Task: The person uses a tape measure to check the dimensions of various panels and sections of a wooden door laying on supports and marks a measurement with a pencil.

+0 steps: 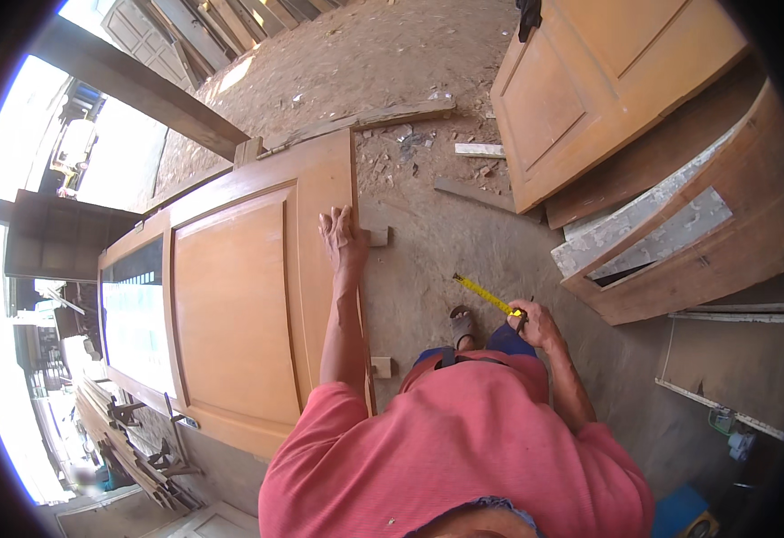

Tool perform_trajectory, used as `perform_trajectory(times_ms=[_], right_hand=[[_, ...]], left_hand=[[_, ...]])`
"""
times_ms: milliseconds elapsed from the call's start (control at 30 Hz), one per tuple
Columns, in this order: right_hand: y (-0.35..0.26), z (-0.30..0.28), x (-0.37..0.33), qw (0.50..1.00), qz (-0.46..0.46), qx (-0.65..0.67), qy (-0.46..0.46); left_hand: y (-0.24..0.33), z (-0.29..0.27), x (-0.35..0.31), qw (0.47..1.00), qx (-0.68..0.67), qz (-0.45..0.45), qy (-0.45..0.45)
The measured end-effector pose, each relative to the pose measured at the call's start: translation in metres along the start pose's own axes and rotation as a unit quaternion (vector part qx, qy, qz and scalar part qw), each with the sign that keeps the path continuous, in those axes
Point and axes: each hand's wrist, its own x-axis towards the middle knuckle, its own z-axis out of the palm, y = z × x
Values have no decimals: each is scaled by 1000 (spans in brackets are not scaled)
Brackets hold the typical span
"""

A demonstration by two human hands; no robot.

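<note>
A brown wooden door (230, 309) lies flat to my left, with a raised panel and a glass pane (136, 318) toward its far left end. My left hand (344, 238) rests on the door near its right edge, the fingers spread and nothing in them. Beside my right thigh, my right hand (538, 325) is closed around a tape measure, whose case is mostly hidden by the fingers. The tape's yellow blade (481, 292) sticks out toward the upper left over the floor, its tip apart from the door.
Wood blocks (381, 368) poke out beneath the door's right edge. More wooden doors (580, 99) and a curved wooden piece (706, 238) lean at the right. Timber offcuts (477, 193) lie on the dusty floor ahead. A wooden post (145, 85) crosses the upper left.
</note>
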Motion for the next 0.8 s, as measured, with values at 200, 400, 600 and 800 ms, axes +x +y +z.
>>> perform_trajectory(times_ms=[200, 400, 600, 800], right_hand=[[-6, -8, 48, 999, -10, -8, -44], [-4, -19, 117, 995, -8, 11, -99], [13, -46, 193, 992, -79, 14, -98], [12, -92, 260, 989, -52, 23, -138]], left_hand=[[5, 18, 45, 998, 48, -37, -32], [13, 35, 83, 986, 121, -105, -55], [19, 50, 109, 966, 181, -183, -38], [20, 61, 113, 962, 190, -195, 0]])
